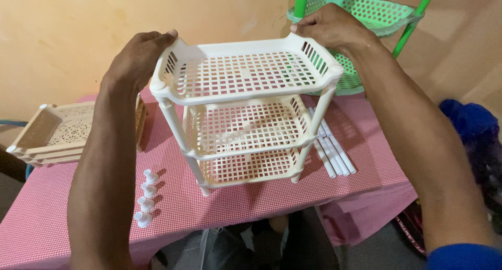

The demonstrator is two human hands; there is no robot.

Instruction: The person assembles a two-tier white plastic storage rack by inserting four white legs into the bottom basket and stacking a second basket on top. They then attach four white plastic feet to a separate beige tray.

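Small feet: four white plastic caps [146, 197] stand in a row on the cloth, nearest the viewer, left of the rack and apart from it.
Table: a red-and-white checked cloth [366, 165] covers it.
Rack: a cream three-tier plastic shelf rack [246, 118] stands upright on the cloth at the middle of the table, its perforated trays joined by corner posts.
Loose tubes: a bundle of white tubes [332, 150] lies flat just beside the rack's right legs.
Spare trays: beige trays [63, 129] lie stacked at the table's left edge, well apart from the rack.
Left hand [137, 58]: closed over the top tray's far-left corner, fingers curled on the rim.
Right hand [329, 27]: gripping the top tray's far-right corner, thumb and fingers pinching the raised rim.
Green rack [376, 14]: stands behind the right hand, near the wall.
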